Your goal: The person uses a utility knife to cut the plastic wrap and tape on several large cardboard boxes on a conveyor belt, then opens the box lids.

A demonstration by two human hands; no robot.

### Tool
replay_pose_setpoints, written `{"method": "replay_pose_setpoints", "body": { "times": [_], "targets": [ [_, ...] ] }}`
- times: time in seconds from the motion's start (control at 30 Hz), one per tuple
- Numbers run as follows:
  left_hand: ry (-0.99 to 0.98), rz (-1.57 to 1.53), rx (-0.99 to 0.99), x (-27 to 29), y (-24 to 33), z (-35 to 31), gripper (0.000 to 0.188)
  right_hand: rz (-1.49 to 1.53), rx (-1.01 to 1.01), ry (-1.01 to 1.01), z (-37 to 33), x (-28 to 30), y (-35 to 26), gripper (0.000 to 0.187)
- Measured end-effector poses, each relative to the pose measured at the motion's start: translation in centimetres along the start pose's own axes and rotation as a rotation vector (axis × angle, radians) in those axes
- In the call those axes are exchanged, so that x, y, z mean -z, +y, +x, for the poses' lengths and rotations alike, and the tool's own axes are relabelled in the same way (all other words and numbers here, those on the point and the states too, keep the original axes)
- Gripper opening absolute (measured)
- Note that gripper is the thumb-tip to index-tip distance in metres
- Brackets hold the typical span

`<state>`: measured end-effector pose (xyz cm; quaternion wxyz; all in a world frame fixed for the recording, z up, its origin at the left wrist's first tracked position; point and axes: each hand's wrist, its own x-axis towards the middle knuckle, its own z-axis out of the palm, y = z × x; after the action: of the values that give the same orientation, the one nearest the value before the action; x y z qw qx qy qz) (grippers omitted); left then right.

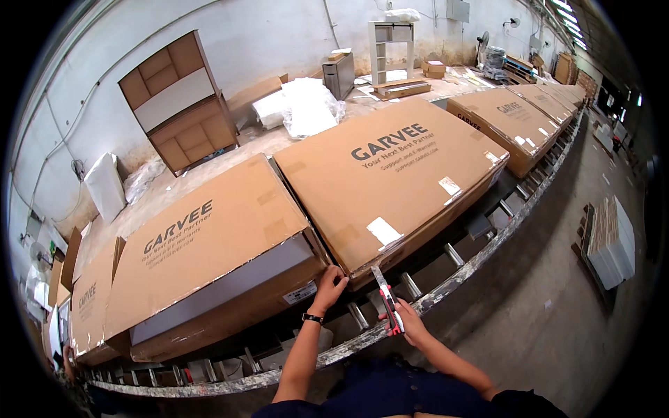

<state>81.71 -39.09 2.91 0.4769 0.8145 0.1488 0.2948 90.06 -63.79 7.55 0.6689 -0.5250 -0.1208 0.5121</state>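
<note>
My right hand (411, 324) grips a utility knife (390, 306) with a red and black handle, its blade side raised toward the near corner of a large closed cardboard box (320, 174). The fingers of my left hand (330, 284) are curled in at the gap between that box and its left neighbour; what they hold, if anything, is hidden. The left cardboard box (230, 209) has its near side partly open under the lid, with a pale grey panel (237, 285) showing inside. White torn patches (385, 232) mark the closed box's near edge.
The boxes rest on a roller conveyor (453, 254) with a worn metal rail (446, 287). More boxes (505, 115) follow to the far right. Another person's hand (67, 359) shows at the far left. Stacked panels (610, 244) stand on the right floor; a brown shelf unit (178, 104) stands behind.
</note>
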Motion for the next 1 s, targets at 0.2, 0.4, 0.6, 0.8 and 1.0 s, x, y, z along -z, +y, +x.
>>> {"method": "replay_pose_setpoints", "body": {
  "times": [0.2,0.4,0.6,0.8,1.0],
  "targets": [
    [-0.006,-0.477,0.158,1.6,1.4,-2.1,0.007,0.152,0.057,0.144,1.8,-4.2,2.1,0.031],
    [0.229,-0.563,0.155,4.6,2.0,-4.4,0.010,-0.004,0.144,0.309,3.3,-10.9,4.7,0.025],
    [0.215,-0.544,0.010,5.9,5.5,-2.2,0.014,-0.049,0.096,0.294,2.4,-13.0,7.6,0.034],
    [-0.005,-0.388,-0.161,5.5,11.1,3.4,0.015,-0.615,0.218,0.410,3.3,-9.4,10.1,0.038],
    [-0.350,0.146,-0.343,-1.6,8.7,10.9,0.044,-1.045,0.457,0.571,3.6,-8.0,11.0,0.044]
  ]
}}
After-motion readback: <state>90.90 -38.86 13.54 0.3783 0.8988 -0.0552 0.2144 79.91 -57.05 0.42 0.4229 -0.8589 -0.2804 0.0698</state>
